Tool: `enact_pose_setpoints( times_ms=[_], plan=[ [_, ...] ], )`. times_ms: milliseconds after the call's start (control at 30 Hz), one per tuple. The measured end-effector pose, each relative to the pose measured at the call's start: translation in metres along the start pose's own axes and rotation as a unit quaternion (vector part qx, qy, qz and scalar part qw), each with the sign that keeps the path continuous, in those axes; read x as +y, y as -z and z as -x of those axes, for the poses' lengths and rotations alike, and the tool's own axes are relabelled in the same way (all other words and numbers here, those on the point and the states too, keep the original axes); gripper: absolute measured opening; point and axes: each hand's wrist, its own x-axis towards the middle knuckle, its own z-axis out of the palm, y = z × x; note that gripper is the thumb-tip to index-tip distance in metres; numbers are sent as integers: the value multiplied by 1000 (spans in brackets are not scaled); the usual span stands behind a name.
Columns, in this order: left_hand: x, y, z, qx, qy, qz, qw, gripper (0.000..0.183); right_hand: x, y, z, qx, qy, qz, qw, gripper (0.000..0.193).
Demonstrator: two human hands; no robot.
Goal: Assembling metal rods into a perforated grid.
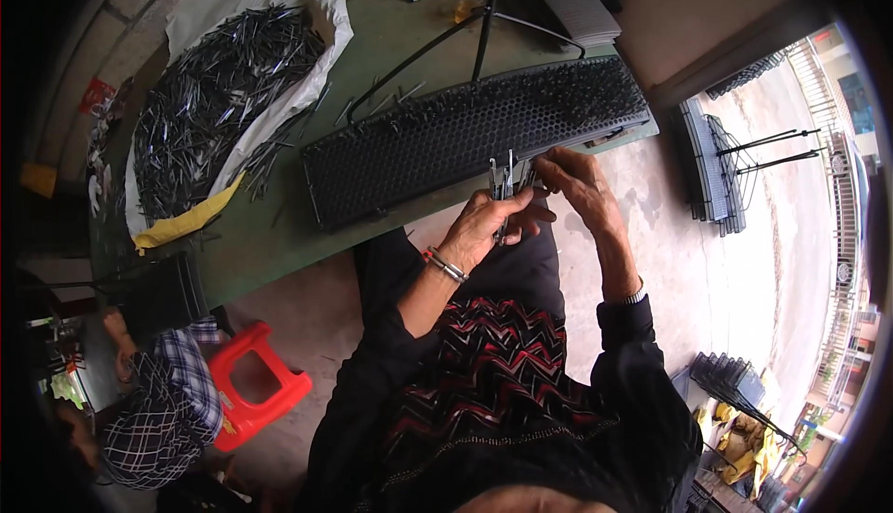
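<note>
Black-and-white checked fabric is clothing a co-worker (pixel 149 420) at the lower left. Above, a white sack (pixel 339 34) with yellow edging is lying open on the green surface (pixel 265 241), holding a big heap of thin dark strips (pixel 228 94), and loose strips are spilling beside it. Below the surface, a red plastic stool (pixel 288 383) is standing on the floor, just beside the co-worker. Further right, a long black perforated tray (pixel 400 173) is resting along the surface's near edge; upright dark pieces are crowding its right part, while its left part is showing bare holes. Black rods (pixel 486 34) are rising behind the tray. At its near edge, the left hand (pixel 493 220), with a bracelet (pixel 446 265) on its wrist, is keeping its grip closed around several slim metal pieces (pixel 508 183), which are pointing upward. Just beside it, the right hand (pixel 577 183) is bending its fingers together near the tray; whether its grip is holding a piece, I cannot tell. Well apart at the right, dark racks (pixel 702 164) are standing on the floor, and yellow items (pixel 744 443) are lying lower down.
</note>
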Motion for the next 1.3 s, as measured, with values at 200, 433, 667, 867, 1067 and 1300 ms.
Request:
enact_pose_setpoints(
  times_ms=[200, 433, 667, 867, 1067, 1300],
  plan=[
    [-5, 6, -4, 3, 24, -9, 1000, 29, -1, -1, 1, -5, -8, -11, 1000, 20],
    [0, 5, -9, 93, 42, -13, 995, 36, 6, 13, -3, 102, 60, 9, 993, 15],
    [-8, 21, -18, 130, 40, 83, 987, 30, 16, 30, -38, 378, 189, 119, 898, 10],
    [-24, 23, -20, 172, -41, 119, 977, 27, 34, 29, -61, 389, 198, 145, 888, 9],
    [-15, 11, -13, 196, -23, 128, 972, 26, 43, 36, -68, 384, 244, 256, 853, 10],
    [-21, 10, -11, 115, -24, 155, 981, 26, 22, 37, -59, 330, 185, 238, 895, 10]
  ],
)
